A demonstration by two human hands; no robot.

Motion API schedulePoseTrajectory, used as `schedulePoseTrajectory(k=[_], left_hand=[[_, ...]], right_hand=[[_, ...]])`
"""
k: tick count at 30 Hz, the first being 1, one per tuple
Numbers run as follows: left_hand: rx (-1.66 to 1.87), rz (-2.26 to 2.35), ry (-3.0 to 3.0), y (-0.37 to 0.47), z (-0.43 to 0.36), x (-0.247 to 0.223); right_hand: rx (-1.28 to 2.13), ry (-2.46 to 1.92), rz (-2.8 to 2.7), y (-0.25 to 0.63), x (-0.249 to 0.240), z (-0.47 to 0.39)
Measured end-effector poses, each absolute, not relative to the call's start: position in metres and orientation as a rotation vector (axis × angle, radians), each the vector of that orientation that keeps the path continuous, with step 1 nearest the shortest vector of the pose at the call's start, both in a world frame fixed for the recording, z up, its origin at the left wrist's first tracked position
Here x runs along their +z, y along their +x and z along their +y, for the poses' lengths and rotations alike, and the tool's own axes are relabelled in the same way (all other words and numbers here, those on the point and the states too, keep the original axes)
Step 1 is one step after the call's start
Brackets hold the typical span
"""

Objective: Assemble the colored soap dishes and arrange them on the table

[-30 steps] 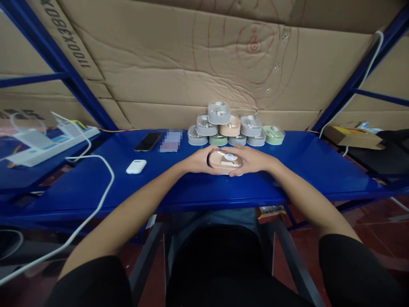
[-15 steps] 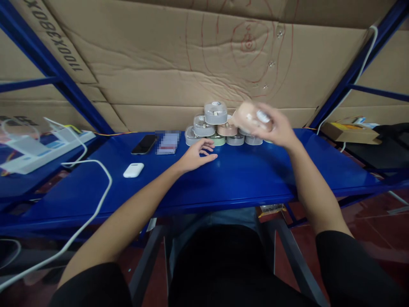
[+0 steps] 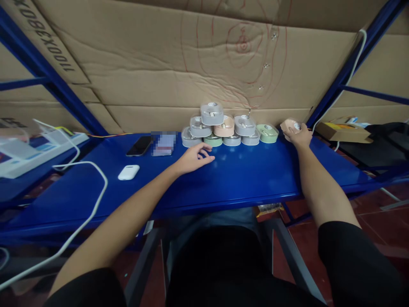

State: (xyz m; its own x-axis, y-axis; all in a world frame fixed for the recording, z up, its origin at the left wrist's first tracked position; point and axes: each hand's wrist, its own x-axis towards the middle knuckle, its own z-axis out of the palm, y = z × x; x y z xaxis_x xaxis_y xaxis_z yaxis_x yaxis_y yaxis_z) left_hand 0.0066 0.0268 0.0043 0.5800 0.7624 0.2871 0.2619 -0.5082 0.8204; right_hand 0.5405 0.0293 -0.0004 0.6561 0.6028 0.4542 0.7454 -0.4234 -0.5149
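Note:
My right hand [image 3: 300,135] is wrapped round a peach plastic case [image 3: 290,127] with a clear lid and a round white label, low at the right end of a row of similar cases. Left of it sits a green case [image 3: 267,133]. A stepped stack stands in the middle: a grey case [image 3: 212,113] on top, a peach case [image 3: 224,126] and grey ones beneath, and another green case [image 3: 213,140] in the bottom row. In front of the stack, my left hand [image 3: 194,157] hovers or rests with fingers apart, holding nothing.
On the blue table [image 3: 243,179] lie a white earphone case [image 3: 128,172], a dark phone [image 3: 139,146] and a blurred-out item [image 3: 164,143]. Cardboard [image 3: 143,64] backs the table. A white cable [image 3: 99,200] crosses the left side. An open cardboard box [image 3: 345,134] stands at the right.
My right hand has carried the peach case from above the stack's right side down to the right end of the row. My left hand has stayed nearly still.

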Motion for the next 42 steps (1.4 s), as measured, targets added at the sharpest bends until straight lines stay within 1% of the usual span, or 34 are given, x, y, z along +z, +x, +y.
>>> schedulePoseTrajectory(k=[3,6,10,16,21,25,29,33,35,38,42], left_hand=[[0.824,0.827,2.063,0.007,0.026,0.005],[0.807,0.833,2.079,0.006,0.026,0.005],[0.792,0.835,2.094,0.006,0.025,0.006],[0.795,0.824,2.113,0.005,0.026,0.005],[0.791,0.831,2.120,0.005,0.027,0.004],[0.788,0.845,2.129,0.006,0.027,0.003],[0.790,0.840,2.139,0.005,0.026,0.004],[0.792,0.826,2.149,0.004,0.027,0.004],[0.802,0.822,2.147,0.004,0.028,0.003],[0.797,0.823,2.147,0.004,0.028,0.003],[0.791,0.832,2.157,0.005,0.028,0.004]], right_hand=[[-0.174,-2.261,-0.936,0.534,-0.003,0.037],[-0.098,-2.284,-0.968,0.529,-0.004,0.043],[-0.039,-2.240,-1.035,0.531,-0.004,0.047],[-0.038,-2.135,-1.140,0.537,-0.004,0.047],[-0.097,-2.115,-1.058,0.532,-0.001,0.046],[-0.285,-2.043,-1.058,0.520,0.011,0.043],[-0.399,-1.886,-1.335,0.491,0.022,0.047],[-0.375,-1.636,-1.806,0.440,0.021,0.052],[-0.356,-1.567,-1.939,0.413,0.019,0.051],[-0.344,-1.558,-1.977,0.381,0.019,0.049],[-0.338,-1.602,-1.870,0.356,0.017,0.054]])
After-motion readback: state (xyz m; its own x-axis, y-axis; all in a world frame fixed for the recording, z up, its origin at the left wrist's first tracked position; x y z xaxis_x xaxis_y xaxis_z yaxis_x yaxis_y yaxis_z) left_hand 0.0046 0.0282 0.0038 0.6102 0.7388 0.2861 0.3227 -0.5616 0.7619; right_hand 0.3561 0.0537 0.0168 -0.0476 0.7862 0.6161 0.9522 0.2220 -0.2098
